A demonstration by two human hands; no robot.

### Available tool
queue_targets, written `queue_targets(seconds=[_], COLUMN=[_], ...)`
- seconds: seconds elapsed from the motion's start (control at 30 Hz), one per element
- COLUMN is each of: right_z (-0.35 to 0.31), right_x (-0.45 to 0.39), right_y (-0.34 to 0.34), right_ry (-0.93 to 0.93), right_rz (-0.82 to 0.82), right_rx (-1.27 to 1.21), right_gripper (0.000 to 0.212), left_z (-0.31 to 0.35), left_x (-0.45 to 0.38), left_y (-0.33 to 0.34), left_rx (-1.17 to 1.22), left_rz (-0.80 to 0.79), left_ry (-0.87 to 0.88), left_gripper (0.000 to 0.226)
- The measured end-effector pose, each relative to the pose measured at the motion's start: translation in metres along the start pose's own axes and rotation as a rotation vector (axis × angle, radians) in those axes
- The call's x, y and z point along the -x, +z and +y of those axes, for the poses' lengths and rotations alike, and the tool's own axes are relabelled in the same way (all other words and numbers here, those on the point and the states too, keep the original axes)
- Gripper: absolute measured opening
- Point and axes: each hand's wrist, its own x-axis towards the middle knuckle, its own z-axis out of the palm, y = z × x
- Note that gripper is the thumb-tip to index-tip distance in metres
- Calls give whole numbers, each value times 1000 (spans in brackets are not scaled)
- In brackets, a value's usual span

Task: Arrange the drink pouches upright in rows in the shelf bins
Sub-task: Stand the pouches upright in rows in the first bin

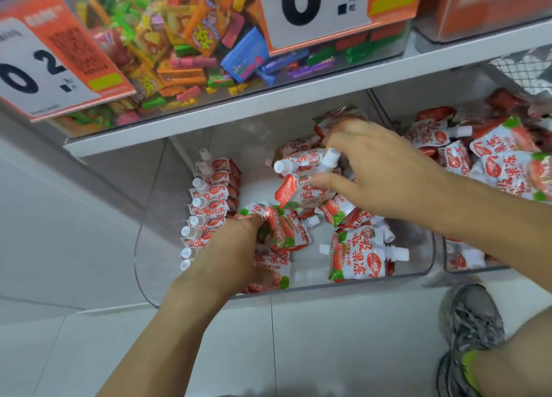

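I see my right hand (385, 172) gripping two pouches (301, 175) above the middle of the bin (298, 289). My left hand (230, 256) clutches another pouch (283, 229) near the bin's front, beside the upright row (206, 205) along its left wall.

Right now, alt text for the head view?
Both hands work in a clear bin of red-and-white pouches: the right hand grips pouches above a loose pile, and the left hand grips a pouch beside an upright row along the bin's left wall. A candy bin sits on the shelf above.
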Motion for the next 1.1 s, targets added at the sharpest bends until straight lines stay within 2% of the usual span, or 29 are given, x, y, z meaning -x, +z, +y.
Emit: queue_targets(seconds=[0.1,0.23,0.4,0.47,0.6,0.67,0.73,0.8,0.87,1.0,1.1], right_z=[5,5,9,9,9,10,9,6,-2,-31,-58], right_x=[1,1,-2,-2,-3,-3,-2,1,4,13,25], right_y=[0,1,0,-2,-4,-4,-5,-6,-8,3,38], right_ry=[26,51,112,119,112,118,111,92,60,4,-48], right_rz=[26,24,56,73,94,100,101,100,103,85,-86], right_rx=[-26,-34,-116,-147,-207,-235,-218,-215,-257,-432,-473], right_gripper=[42,44,39,34,29,26,24,24,25,22,21], left_z=[1,2,-4,-10,-16,-14,-11,-10,-13,-19,-27], left_x=[5,11,18,25,34,35,39,43,48,50,55], left_y=[-1,-5,-6,-8,-10,-6,-1,-4,-8,-9,-8], left_rx=[-42,-27,-4,65,356,425,424,509,599,556,499], left_rz=[40,-18,55,106,236,176,43,-75,-146,-174,-137], left_ry=[9,10,66,93,102,150,213,195,189,207,204], left_gripper=[74,76,75,78,56,47,34,17,21,30,30])
